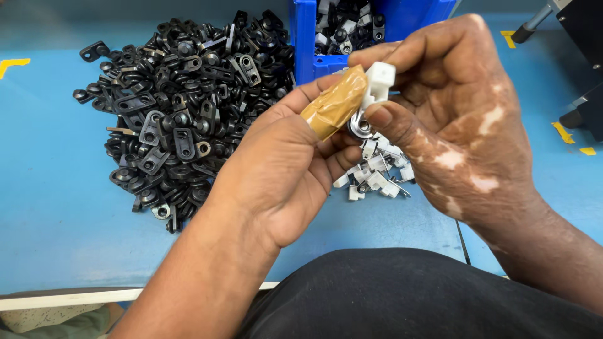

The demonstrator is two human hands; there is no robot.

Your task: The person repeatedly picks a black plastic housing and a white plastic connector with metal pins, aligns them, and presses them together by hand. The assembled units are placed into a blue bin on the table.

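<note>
From where I watch, both hands are raised together above the blue counter [56, 207], just in front of a blue bin [306, 44]. My left hand [286, 169] has a forefinger wrapped in tan tape [333, 103], and its fingers are curled up against a small assembly held between the two hands. My right hand [458, 119] pinches that assembly from the other side: thumb and forefinger are closed on a white plastic clip [377, 83], which sits upright at the fingertips, and a round silver metal piece [360, 125] shows just under it, touching the right thumb and the taped finger. So both sets of fingers are clenched on the same little part, the white clip with its metal piece; I cannot tell exactly how the two pieces join. Directly below the hands, on the counter, lies a small heap of more white clips [377, 176]. To the left, spread wide over the counter and reaching the wall of the bin, is a large pile of black plastic clips [182, 107]. The bin itself holds a mix of black and white pieces. At the right edge stands part of a dark machine [584, 69], well apart from the hands.
</note>
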